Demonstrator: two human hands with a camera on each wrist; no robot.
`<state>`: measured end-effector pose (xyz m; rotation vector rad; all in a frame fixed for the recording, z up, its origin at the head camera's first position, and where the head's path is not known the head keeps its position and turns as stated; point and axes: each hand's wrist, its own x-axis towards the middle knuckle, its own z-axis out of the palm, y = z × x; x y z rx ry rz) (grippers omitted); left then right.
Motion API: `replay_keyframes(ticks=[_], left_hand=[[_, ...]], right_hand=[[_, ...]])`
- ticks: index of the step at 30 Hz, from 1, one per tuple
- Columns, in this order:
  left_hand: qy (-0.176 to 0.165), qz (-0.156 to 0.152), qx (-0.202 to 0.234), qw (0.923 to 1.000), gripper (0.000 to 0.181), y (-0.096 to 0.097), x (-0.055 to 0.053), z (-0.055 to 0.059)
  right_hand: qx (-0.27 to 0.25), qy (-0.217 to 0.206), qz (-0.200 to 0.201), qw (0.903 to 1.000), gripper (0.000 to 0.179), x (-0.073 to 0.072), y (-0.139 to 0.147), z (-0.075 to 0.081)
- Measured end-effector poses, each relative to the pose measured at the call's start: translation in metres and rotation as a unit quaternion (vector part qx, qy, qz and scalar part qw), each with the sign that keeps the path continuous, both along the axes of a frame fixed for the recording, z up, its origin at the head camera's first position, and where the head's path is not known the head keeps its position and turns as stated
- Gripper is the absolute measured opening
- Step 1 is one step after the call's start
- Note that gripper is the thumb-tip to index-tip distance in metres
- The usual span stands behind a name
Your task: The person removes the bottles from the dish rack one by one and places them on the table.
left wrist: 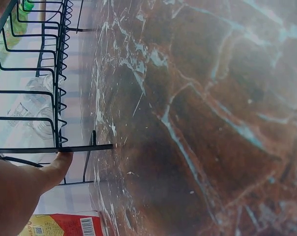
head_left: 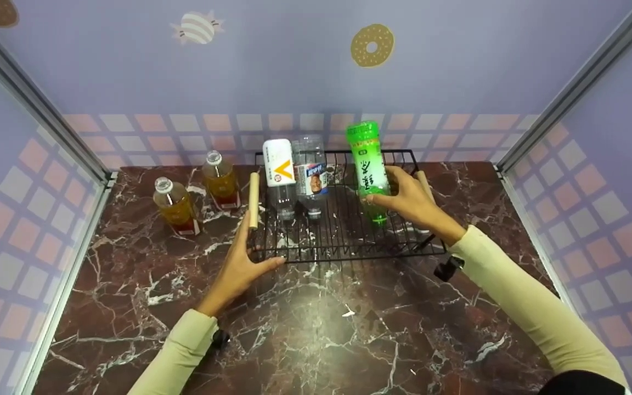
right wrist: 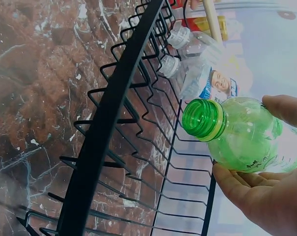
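My right hand (head_left: pixel 408 200) grips a green plastic tea bottle (head_left: pixel 370 164) between thumb and fingers. The bottle is upside down and uncapped, its threaded mouth (right wrist: pixel 203 118) pointing down over the right part of a black wire rack (head_left: pixel 343 255). My left hand (head_left: pixel 242 269) is at the rack's front left corner, its thumb (left wrist: pixel 60 167) touching the wire frame and its fingers reaching toward the left wooden handle (head_left: pixel 254 200). Two clear bottles stand neck down in the rack: one with a white label (head_left: pixel 279 162), one with a blue face label (head_left: pixel 313 179).
Two bottles of amber drink (head_left: pixel 176 208) (head_left: pixel 221 184) stand upright on the marbled table, left of the rack. Purple walls (head_left: pixel 294 71) close off the back and both sides. Another wooden handle (head_left: pixel 424 184) is on the rack's right side, partly behind my right hand.
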<state>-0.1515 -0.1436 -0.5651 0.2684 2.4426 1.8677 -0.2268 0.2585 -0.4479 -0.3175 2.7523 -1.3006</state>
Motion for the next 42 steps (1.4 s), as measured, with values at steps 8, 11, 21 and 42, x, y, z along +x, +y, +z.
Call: replay_keyframes(ticks=[8,11,21,42], left_hand=[[0.008,0.007,0.004,0.9999,0.135,0.0,0.0,-0.001],[0.008,0.004,0.014,0.9999,0.134,0.001,-0.001,-0.002],[-0.019,-0.002,0.051,0.9985,0.136,0.003,0.0,-0.001],[0.019,-0.021,0.04,0.9988,0.133,-0.002,0.004,0.001]], right_hand=[[0.066,0.037,-0.001,0.9971,0.091,0.011,0.0,0.002],[0.073,0.042,0.002,0.9964,0.09,0.015,0.001,0.002],[0.065,0.031,-0.002,0.9974,0.089,0.028,0.004,0.002],[0.037,0.051,0.014,0.9979,0.08,0.044,0.009,0.002]])
